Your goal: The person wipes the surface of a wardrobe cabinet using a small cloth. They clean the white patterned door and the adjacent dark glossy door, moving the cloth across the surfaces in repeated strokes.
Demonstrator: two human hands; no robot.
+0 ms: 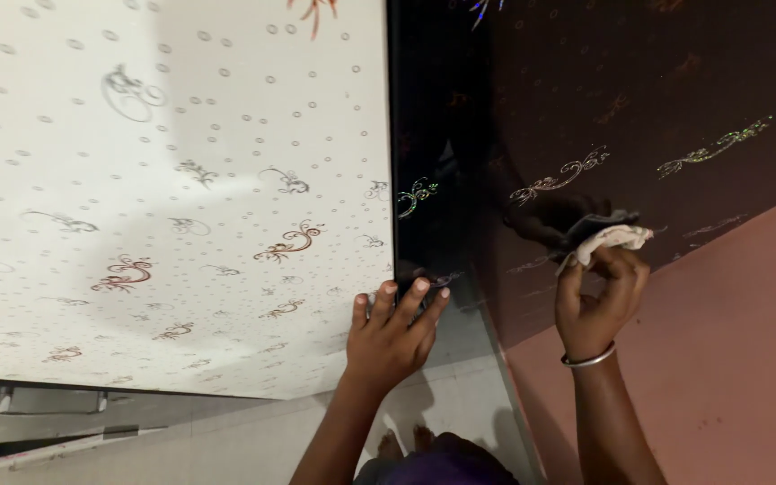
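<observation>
**Glossy dark panel under a small cloth**

Dark brown and glossy, the cupboard door panel with silver swirl ornaments is filling the upper right part of the view. The right hand is pressing a small crumpled white cloth against this panel, near its lower edge. The fingers are closing around the cloth and are clamping it firmly; a thin silver bangle is sitting on the wrist. The reflection of the hand and the cloth is showing in the shiny surface just above them.

The left hand is resting flat with the fingers spread a little, holding nothing. Its fingertips are touching the place where the white glossy panel with brown swirls and small circles is meeting the dark one. The two hands are near each other but apart, each on its own side of the dark panel's lower part.

To the right of the dark panel, a plain pink wall is running down. Below the hands, a pale tiled floor is showing, and the person's toes are visible there.
</observation>
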